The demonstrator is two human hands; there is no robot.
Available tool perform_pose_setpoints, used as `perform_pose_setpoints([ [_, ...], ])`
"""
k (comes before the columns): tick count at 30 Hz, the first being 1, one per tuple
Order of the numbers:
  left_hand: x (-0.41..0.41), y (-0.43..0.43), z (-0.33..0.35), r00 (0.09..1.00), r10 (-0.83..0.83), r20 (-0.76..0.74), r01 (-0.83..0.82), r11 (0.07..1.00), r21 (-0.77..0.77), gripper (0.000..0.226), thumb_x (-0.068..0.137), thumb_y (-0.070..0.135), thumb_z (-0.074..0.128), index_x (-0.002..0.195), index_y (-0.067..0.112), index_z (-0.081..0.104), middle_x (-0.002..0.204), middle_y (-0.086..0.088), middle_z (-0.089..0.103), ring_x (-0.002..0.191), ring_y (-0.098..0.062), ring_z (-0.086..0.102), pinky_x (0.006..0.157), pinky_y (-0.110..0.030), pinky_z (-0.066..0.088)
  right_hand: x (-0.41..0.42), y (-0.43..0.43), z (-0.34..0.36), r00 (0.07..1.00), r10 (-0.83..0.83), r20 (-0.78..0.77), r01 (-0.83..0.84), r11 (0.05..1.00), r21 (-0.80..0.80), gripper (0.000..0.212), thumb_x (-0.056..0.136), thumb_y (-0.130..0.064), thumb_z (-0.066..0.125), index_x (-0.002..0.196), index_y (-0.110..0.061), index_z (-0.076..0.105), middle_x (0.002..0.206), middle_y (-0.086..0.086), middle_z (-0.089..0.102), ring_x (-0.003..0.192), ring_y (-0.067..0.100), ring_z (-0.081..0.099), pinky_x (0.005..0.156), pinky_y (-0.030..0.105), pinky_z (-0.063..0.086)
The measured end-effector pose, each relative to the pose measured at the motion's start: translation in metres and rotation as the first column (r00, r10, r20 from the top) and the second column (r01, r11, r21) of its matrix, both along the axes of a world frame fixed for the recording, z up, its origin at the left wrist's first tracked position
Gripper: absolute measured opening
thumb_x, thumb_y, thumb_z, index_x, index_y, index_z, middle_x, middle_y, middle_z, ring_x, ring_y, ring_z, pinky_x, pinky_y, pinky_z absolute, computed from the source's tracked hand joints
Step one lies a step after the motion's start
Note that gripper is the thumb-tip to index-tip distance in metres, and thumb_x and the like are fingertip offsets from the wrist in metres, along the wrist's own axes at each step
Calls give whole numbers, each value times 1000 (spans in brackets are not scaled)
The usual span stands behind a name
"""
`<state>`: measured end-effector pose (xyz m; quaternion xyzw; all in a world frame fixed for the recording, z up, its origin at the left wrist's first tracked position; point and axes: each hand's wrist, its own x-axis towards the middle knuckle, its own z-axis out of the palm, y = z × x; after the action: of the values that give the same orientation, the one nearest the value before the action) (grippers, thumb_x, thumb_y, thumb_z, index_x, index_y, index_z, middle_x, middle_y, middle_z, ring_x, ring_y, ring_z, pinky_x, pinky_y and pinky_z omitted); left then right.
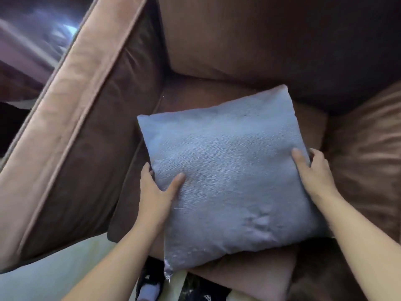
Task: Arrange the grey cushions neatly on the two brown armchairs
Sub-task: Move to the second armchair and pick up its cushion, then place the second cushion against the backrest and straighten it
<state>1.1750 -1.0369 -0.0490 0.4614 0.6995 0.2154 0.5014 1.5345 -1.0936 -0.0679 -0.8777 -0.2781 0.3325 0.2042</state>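
Grey cushion point(230, 179), square and plump, held flat over the seat point(195, 94) of a brown armchair point(271, 40). Left hand point(156, 187) closed on the cushion's left edge, thumb pressed on top, fingers curled out of sight underneath. Right hand point(314, 172) closed on the right edge the same way, thumb on top, fingers wrapped around the side. Near corner hanging past the front of the seat; far corner pointing toward the backrest. Whether resting on the seat or lifted just above it: cannot tell.

Possible trouble from here, as a judgement only. Set down at this skewed angle, likely to end up crooked instead of square against the backrest. Let go too near the front edge, likely to tip forward and slide off toward the pale floor point(65, 268). Pushed back too hard, likely to slump or wedge against the padded armrest point(71, 118) on the left.

Look of the cushion: dull blue-grey woven fabric with a fine horizontal rib and faint sheen. Small puckered dent near the lower right. Near corner pinched and slightly frayed-looking. Only this one cushion and one armchair clearly in view.
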Motion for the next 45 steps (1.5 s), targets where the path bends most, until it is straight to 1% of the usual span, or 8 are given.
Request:
perform_pose_setpoints([
  [3,-3,11,-12,993,72,91,-59,988,-141,123,52,71,80,150,18,27,133,6,61,116,-5,63,105,-30,48,1,4,-7,998,7,-58,-9,1000,-28,96,77,-80,45,147,-14,36,145,14,50,134,35,45,111,47,36],
  [6,-5,15,-22,963,122,239,-69,974,-217,101,55,61,87,136,16,50,125,-5,70,111,-21,69,103,-50,50,-5,2,-7,990,-59,-130,55,998,-33,98,68,-87,43,135,-16,48,130,7,60,126,32,52,100,40,41],
  [12,-7,23,-16,910,212,356,-89,939,-332,75,54,47,93,116,13,72,111,-7,77,105,-26,73,100,-47,52,-19,-5,12,991,-89,-99,93,995,31,83,73,-85,42,113,-16,64,116,9,67,113,32,58,92,38,45],
  [21,1,58,70,927,4,374,33,995,-91,57,66,43,84,115,18,71,111,-9,76,104,-29,73,93,-46,55,-43,-43,79,942,-257,-218,308,918,250,71,70,-85,45,106,-27,66,94,-15,70,94,9,65,79,30,48],
  [25,22,89,112,922,-82,377,89,996,-1,75,56,54,89,117,16,68,111,-10,76,103,-30,73,89,-45,57,-34,-38,117,925,-294,-240,365,860,356,65,72,-84,48,105,-31,65,93,-17,70,90,-2,63,73,23,47],
  [31,64,139,154,875,-242,419,196,969,151,89,60,53,90,130,10,56,123,-13,70,113,-32,68,100,-56,51,-8,-11,146,906,-342,-248,422,734,533,53,84,-61,52,121,-24,61,109,-11,67,106,9,62,88,24,43],
  [37,88,184,151,851,-344,397,239,926,291,92,59,56,88,132,13,53,126,-12,68,118,-32,65,103,-57,48,15,26,137,908,-253,-335,417,632,653,51,90,-54,46,132,-25,52,124,-15,61,114,-9,56,92,7,41],
  [45,100,223,69,872,-374,316,235,886,399,98,62,76,75,140,23,46,136,-4,61,127,-20,58,107,-50,45,22,69,44,916,-365,-164,367,604,708,87,82,-73,45,134,-4,50,134,11,60,127,21,54,110,38,40],
])
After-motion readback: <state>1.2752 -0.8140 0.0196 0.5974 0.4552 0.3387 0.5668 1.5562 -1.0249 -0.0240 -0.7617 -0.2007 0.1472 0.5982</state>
